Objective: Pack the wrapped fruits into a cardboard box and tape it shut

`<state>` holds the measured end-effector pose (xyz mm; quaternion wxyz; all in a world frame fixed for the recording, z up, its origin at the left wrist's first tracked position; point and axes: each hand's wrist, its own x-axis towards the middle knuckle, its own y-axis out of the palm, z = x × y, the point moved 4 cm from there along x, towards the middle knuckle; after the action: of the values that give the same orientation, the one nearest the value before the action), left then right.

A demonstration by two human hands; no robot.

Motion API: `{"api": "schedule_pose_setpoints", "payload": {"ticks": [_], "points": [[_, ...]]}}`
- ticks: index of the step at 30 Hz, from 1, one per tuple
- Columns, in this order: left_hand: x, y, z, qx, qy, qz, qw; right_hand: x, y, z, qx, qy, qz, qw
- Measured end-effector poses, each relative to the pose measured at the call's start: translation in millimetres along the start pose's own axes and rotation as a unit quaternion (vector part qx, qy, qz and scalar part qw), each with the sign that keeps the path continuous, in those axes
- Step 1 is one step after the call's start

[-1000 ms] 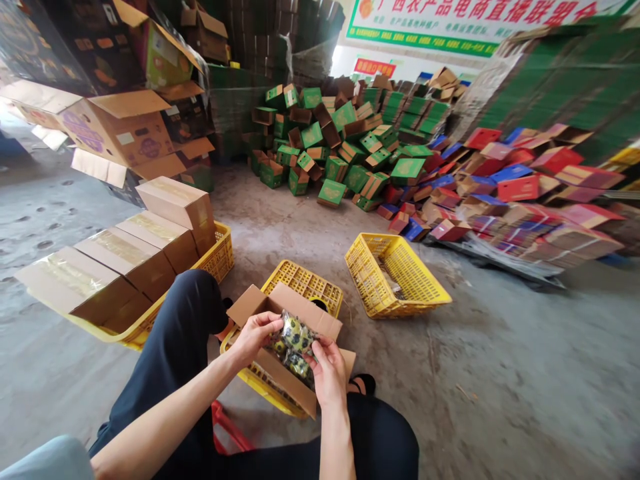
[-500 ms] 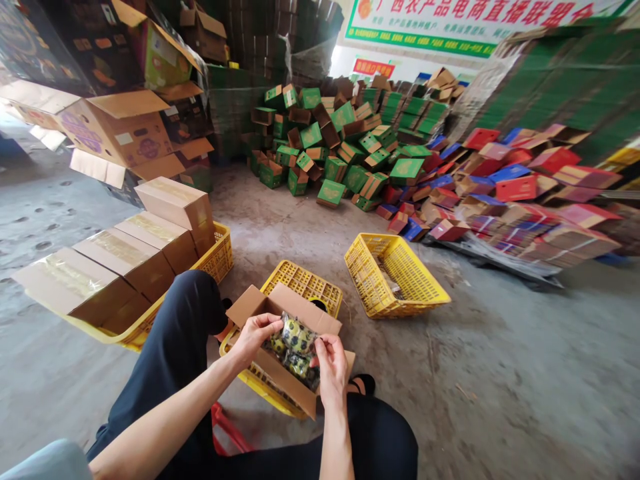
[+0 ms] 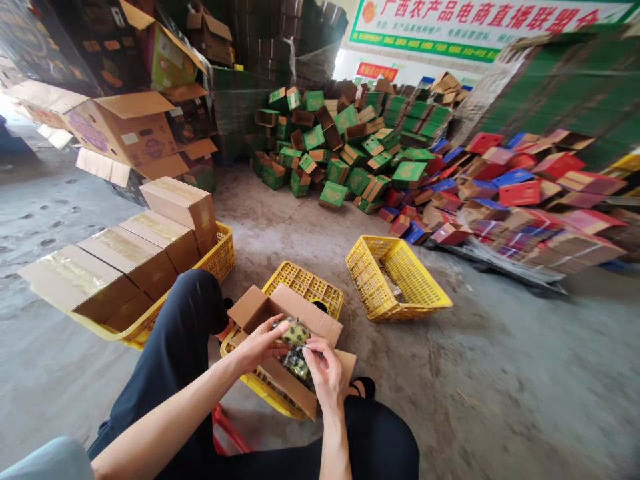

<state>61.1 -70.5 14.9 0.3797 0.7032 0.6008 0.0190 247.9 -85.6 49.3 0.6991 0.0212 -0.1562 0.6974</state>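
Note:
Over an open cardboard carton (image 3: 327,325), my left hand (image 3: 261,345) holds a clear plastic packet (image 3: 296,333) whose contents look yellow-green with black spots. Its thumb lies across the top and its fingers are underneath. My right hand (image 3: 324,370) pinches the near right edge of that packet between thumb and fingertips. Below, inside the carton, lies another shiny spotted packet (image 3: 297,365), partly covered by my hands. What the packets contain cannot be made out. The carton's flaps are spread, and it rests on an upturned yellow plastic crate (image 3: 327,293) between my legs.
On the left, a long yellow crate (image 3: 226,257) holds several taped cartons (image 3: 125,250). Another yellow crate (image 3: 415,273) stands to the right with something in its bottom. Behind are heaps of green boxes (image 3: 334,193) and red and blue boxes (image 3: 520,192). Large open cartons (image 3: 123,137) are stacked at left.
My left hand has shifted from pinching the packet's corner to lying along it, fingers straighter. My right hand has moved slightly left and lower, and the packet has tilted.

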Motion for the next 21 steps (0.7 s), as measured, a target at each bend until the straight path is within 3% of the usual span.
{"api": "schedule_pose_setpoints", "payload": {"ticks": [7,12,17,21], "points": [[4.9,-7.3,-2.0,-0.037,0.026,-0.027,0.999,-2.6,6.3,-1.6,0.031,0.026,0.028,0.999],[2.8,-5.3,-3.9,-0.056,0.044,-0.009,0.997,-0.5,2.9,-14.0,0.093,0.102,-0.008,0.99],[-3.3,1.9,-4.5,-0.045,0.052,0.034,0.997,-4.1,11.0,-18.6,0.144,0.21,0.019,0.967],[-8.4,7.9,-9.4,-0.016,0.059,0.089,0.994,-3.6,11.1,-16.2,0.154,0.2,0.01,0.968]]}}
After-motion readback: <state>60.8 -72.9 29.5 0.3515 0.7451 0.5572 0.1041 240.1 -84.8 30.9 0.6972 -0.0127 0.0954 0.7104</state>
